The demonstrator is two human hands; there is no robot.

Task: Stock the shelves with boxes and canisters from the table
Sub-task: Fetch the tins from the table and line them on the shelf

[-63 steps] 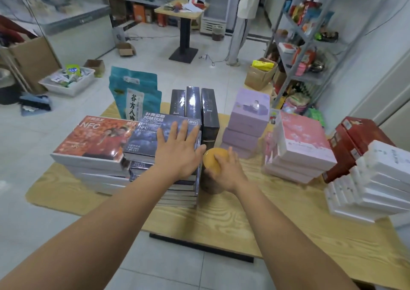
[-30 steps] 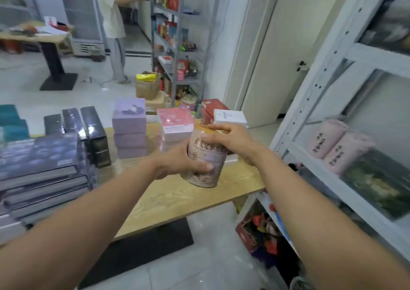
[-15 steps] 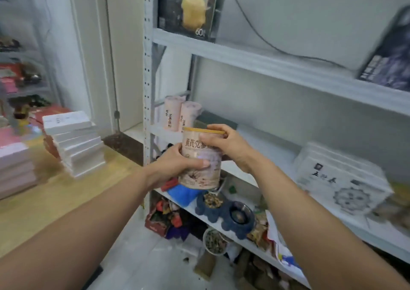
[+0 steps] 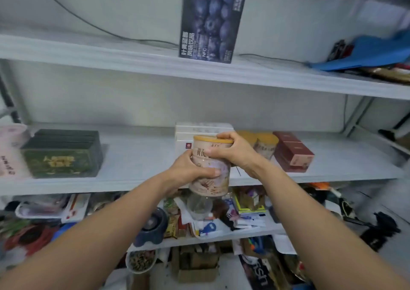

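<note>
Canister (image 4: 209, 167) with a yellow lid and a pale printed wall is held upright in front of the middle shelf (image 4: 137, 156) and is gripped by both hands. The left hand (image 4: 188, 174) is wrapped round the lower half of the wall, with the thumb laid across the front. The right hand (image 4: 235, 152) is curled over the lid rim and the upper wall from the right side. The base of the canister is seen in front of the shelf's front edge and is not set down on the board.

On the middle shelf, just behind the canister, a white box (image 4: 199, 129) is stood. To its right two shelved canisters (image 4: 265, 145) with yellow lids are placed side by side, partly hidden by the right hand, and beside them a stack of dark red boxes (image 4: 292, 152) is laid. Well to the left a stack of dark green boxes (image 4: 62, 154) is set, and a pink canister (image 4: 11, 149) is cut off by the left margin.

On the upper shelf (image 4: 111, 56) a dark blueberry box (image 4: 210, 21) is stood upright. A lower shelf (image 4: 221, 238) is crowded with mixed goods, too jumbled to be told apart.
</note>
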